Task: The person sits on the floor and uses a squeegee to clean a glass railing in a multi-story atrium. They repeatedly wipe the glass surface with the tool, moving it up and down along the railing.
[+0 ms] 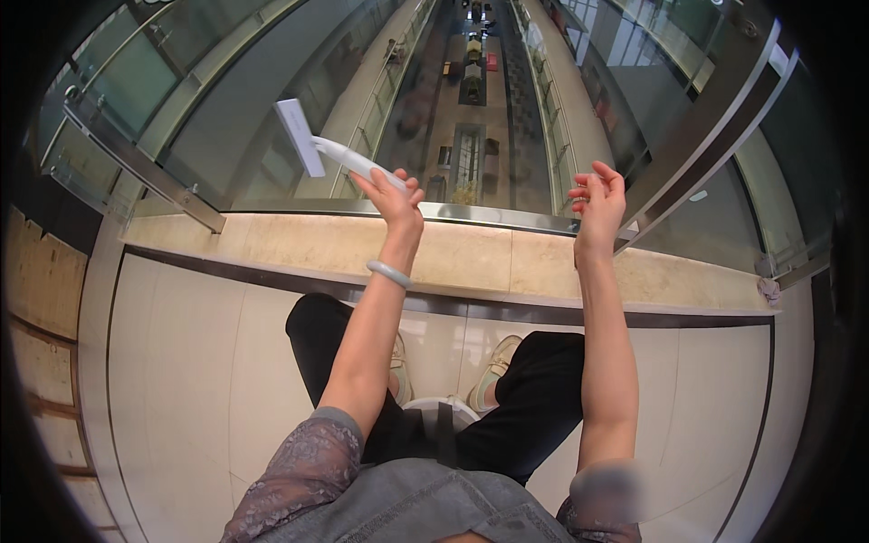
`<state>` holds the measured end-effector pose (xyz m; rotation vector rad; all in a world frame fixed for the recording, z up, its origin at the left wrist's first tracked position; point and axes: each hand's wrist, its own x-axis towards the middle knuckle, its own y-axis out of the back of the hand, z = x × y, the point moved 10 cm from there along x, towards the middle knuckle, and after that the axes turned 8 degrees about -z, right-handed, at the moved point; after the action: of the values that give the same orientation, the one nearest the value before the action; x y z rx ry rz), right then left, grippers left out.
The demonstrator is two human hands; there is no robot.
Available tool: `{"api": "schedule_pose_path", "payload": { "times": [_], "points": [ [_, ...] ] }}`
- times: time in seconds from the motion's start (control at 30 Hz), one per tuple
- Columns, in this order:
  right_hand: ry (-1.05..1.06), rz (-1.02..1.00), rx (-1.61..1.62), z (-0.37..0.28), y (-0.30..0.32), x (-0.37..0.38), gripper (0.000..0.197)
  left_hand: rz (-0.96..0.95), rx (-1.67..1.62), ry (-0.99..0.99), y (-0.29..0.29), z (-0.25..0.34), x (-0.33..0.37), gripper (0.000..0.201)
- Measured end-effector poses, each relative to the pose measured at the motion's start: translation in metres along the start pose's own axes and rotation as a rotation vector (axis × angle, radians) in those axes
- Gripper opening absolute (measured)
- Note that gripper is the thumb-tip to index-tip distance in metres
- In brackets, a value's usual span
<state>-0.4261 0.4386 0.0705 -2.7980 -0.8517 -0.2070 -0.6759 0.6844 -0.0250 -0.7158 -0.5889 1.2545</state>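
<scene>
My left hand (pixel 394 197) is closed round the handle of a white squeegee (pixel 348 159). Its long flat blade head points up and to the left, in front of the glass panel (pixel 299 136); whether it touches the glass I cannot tell. A pale bangle circles my left wrist. My right hand (pixel 601 201) is raised by the right part of the glass, near a slanting metal post (pixel 697 136). Its fingers are bent and apart, with nothing visible in them.
A pale stone ledge (pixel 462 253) runs below the metal bottom rail (pixel 489 215). Beyond the glass, a deep atrium drops to a lower floor. A crumpled cloth (pixel 768 290) lies at the ledge's right end. Between my legs shows a white rounded object (pixel 463 412). Wooden panels (pixel 45 290) stand left.
</scene>
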Motion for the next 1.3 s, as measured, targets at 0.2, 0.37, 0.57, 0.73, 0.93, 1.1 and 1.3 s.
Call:
{"api": "schedule_pose_path", "payload": {
  "times": [0.2,0.37,0.57,0.73,0.93,1.1,1.3],
  "points": [
    [-0.002,-0.050,-0.030,0.003,-0.018,0.000,0.022,-0.110,0.083,0.276,-0.026,-0.123,-0.107,0.065],
    [0.008,-0.107,-0.058,0.007,-0.031,-0.007,0.024,-0.121,0.042,0.406,-0.041,-0.160,-0.156,0.063],
    [0.040,-0.143,-0.070,0.000,-0.024,-0.008,0.024,0.130,-0.038,0.154,0.068,-0.093,-0.015,0.061],
    [0.085,-0.114,-0.085,-0.011,-0.012,-0.007,0.024,0.184,-0.036,0.169,0.082,-0.073,0.001,0.042],
    [0.080,-0.163,-0.129,-0.009,-0.034,-0.007,0.024,-0.049,0.039,0.459,0.012,-0.178,-0.127,0.059],
    [0.075,-0.221,-0.150,-0.007,-0.051,-0.016,0.026,0.042,0.097,0.356,0.056,-0.166,-0.100,0.059],
    [0.116,-0.242,-0.168,-0.012,-0.042,-0.014,0.026,0.181,0.125,0.082,0.130,-0.038,0.021,0.061]
  ]
}}
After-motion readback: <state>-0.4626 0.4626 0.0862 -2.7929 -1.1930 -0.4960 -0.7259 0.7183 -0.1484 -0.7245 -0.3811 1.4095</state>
